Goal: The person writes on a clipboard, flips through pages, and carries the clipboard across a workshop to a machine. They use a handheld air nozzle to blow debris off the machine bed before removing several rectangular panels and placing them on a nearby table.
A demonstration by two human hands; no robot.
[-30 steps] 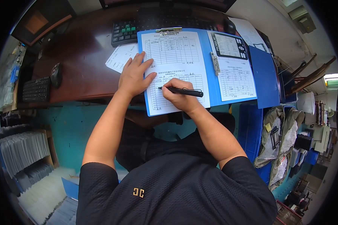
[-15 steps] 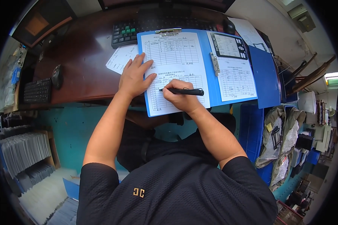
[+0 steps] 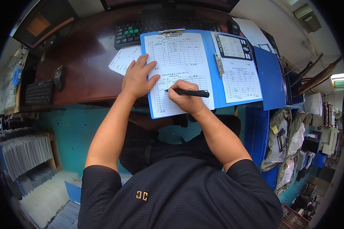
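A blue clipboard folder point(image 3: 219, 97) lies spread at the desk's near edge, a metal clip at the top of its left side. Under that clip is a white printed form point(image 3: 179, 68) with tables, partly filled in by hand. My left hand point(image 3: 138, 76) rests flat on the form's left edge, fingers spread. In my right hand point(image 3: 186, 100) is a black pen point(image 3: 193, 92), its tip touching the lower table. A second form point(image 3: 241, 81) sits on the folder's right side, with a black-framed flat panel point(image 3: 234, 46) over its upper part.
Behind the folder stands a black keyboard point(image 3: 127, 35) with some green keys, and a mouse point(image 3: 233, 26) is at its right. A loose paper point(image 3: 122, 61) pokes out beside my left hand. Another keyboard point(image 3: 39, 92) and mouse point(image 3: 58, 78) lie far left. Blue crates point(image 3: 254, 129) stand right of my legs.
The pen tip and my right hand have shifted slightly to the right along a row, with small new marks left of the tip. My left hand keeps its place on the form.
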